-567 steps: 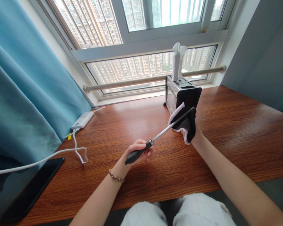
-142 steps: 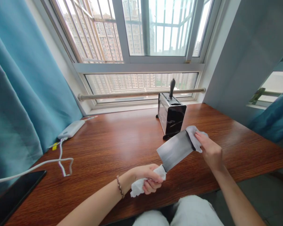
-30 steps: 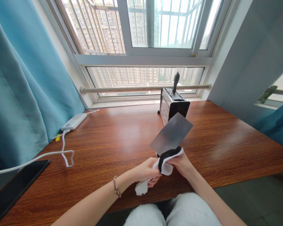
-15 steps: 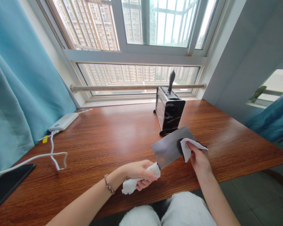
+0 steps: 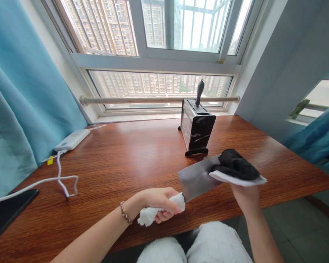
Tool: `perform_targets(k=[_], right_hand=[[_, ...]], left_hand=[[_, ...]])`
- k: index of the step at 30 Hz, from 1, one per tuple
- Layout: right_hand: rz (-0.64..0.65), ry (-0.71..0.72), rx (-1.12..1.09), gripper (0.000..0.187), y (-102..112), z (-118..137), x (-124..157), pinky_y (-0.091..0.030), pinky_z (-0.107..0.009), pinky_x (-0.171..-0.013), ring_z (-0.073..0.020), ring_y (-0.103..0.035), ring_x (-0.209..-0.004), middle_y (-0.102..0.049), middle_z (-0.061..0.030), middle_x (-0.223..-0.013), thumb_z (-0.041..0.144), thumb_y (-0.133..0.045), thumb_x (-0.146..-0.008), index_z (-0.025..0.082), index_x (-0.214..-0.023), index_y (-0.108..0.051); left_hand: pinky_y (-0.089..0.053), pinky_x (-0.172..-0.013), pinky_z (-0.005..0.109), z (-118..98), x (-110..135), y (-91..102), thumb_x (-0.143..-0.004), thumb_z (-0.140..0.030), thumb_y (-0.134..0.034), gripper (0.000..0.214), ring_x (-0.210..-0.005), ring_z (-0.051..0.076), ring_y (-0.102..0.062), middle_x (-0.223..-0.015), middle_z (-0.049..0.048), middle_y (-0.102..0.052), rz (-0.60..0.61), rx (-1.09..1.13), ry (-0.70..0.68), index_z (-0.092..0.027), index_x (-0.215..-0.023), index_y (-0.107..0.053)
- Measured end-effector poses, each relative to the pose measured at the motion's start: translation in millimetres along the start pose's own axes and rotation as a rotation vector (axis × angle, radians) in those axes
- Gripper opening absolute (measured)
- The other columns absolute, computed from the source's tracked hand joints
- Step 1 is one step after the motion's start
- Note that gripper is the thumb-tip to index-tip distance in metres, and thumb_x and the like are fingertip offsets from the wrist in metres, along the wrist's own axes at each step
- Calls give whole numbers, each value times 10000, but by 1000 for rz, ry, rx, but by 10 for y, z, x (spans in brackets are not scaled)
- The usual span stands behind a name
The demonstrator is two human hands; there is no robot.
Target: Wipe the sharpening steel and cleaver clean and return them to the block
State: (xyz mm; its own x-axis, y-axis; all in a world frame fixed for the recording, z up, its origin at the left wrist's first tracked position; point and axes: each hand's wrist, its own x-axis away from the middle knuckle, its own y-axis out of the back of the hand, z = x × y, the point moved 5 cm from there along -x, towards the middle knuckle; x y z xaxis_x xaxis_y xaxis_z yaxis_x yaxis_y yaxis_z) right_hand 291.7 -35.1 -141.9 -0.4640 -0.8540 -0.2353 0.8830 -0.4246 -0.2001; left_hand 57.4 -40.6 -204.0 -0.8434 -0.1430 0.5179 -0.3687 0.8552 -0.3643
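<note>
My left hand (image 5: 164, 200) is closed round the handle of a cleaver (image 5: 196, 179), and crumpled white tissue (image 5: 148, 216) is wrapped about that handle. The broad grey blade points up and to the right above the table. At its far end, my right hand (image 5: 245, 191) holds a cloth (image 5: 237, 166), black on top with a white underside. The cloth covers the blade's tip, and most of my right fingers are hidden beneath it. Beyond the blade stands a black and silver knife block (image 5: 201, 133) with one dark-handled tool (image 5: 200, 93) upright in it.
The wooden table (image 5: 131, 153) runs up to the window sill. On its left lie a white power adapter (image 5: 72, 140), a white cable (image 5: 59, 170) and a dark phone or tablet (image 5: 11, 212). A blue curtain (image 5: 22, 91) hangs at the left.
My right hand has moved right with the cloth and turned, so its black side now faces up. The cleaver has dipped slightly; my left hand keeps its hold.
</note>
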Motion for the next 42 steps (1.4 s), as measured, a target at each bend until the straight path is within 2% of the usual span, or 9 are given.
perform_targets(k=[3, 6, 9, 12, 21, 29, 32, 37, 42], right_hand=[[310, 58, 178, 415, -418, -64, 202, -414, -380, -885, -244, -521, -976, -582, -53, -1033, 55, -653, -532, 211, -916, -630], [799, 275, 556, 484, -728, -108, 489, -328, -355, -975, -194, -416, -1120, -460, -59, -1204, 44, -496, -692, 219, -1144, -503], [983, 406, 721, 451, -822, -75, 636, -316, -308, -987, -159, -353, -1172, -400, -62, -1259, 73, -416, -777, 212, -1206, -433], [924, 445, 823, 411, -822, -72, 604, -328, -313, -976, -168, -353, -1171, -407, -71, -1253, 148, -396, -821, 204, -1228, -403], [412, 384, 1307, 352, -381, -461, 277, -369, -468, -865, -304, -481, -986, -545, -181, -1033, 271, -334, -856, 71, -1070, -528], [774, 555, 1098, 450, -707, -199, 514, -296, -353, -989, -222, -273, -1218, -360, -121, -1278, 200, -351, -828, 113, -1269, -331], [655, 538, 1143, 378, -678, -203, 459, -292, -373, -979, -241, -304, -1187, -418, -132, -1213, 205, -362, -820, 106, -1177, -437], [425, 443, 1388, 296, -413, -436, 259, -376, -413, -820, -260, -513, -840, -573, -149, -835, 234, -322, -832, 76, -854, -571], [247, 392, 1404, 276, -236, -464, 103, -388, -359, -781, -251, -519, -856, -572, -151, -916, 258, -335, -830, 85, -899, -539]], left_hand=[[-233, -326, 176, -14, 3, -7, -680, -277, -563, 191, -362, 54, -273, -463, -52, -314, 6, 16, 15, -169, -668, -405], [-220, -330, 168, -20, -2, -8, -675, -276, -578, 212, -370, 49, -254, -464, -60, -302, 22, 63, 40, -178, -698, -392], [-210, -339, 157, -14, -10, -4, -674, -275, -592, 233, -377, 43, -236, -461, -69, -283, 38, 116, 63, -188, -728, -382], [-207, -338, 157, -15, -15, 9, -684, -271, -582, 220, -377, 41, -236, -470, -64, -282, 42, 114, 44, -181, -714, -383], [-226, -315, 174, 3, -15, 20, -698, -240, -537, 143, -355, 54, -267, -450, -53, -310, 49, 64, 4, -160, -694, -418], [-229, -313, 165, -39, -11, -12, -692, -232, -538, 146, -351, 48, -262, -450, -56, -314, 26, 70, -4, -162, -692, -410], [-230, -315, 162, -42, -9, -19, -694, -225, -537, 130, -350, 44, -254, -448, -56, -320, 26, 71, -3, -164, -700, -422], [-246, -314, 175, -20, -14, -12, -686, -219, -545, 126, -356, 55, -272, -437, -52, -328, 40, 36, 3, -157, -681, -435], [-258, -314, 183, 1, -19, 10, -667, -218, -571, 168, -358, 60, -289, -437, -51, -342, 36, 13, 2, -161, -655, -413]])
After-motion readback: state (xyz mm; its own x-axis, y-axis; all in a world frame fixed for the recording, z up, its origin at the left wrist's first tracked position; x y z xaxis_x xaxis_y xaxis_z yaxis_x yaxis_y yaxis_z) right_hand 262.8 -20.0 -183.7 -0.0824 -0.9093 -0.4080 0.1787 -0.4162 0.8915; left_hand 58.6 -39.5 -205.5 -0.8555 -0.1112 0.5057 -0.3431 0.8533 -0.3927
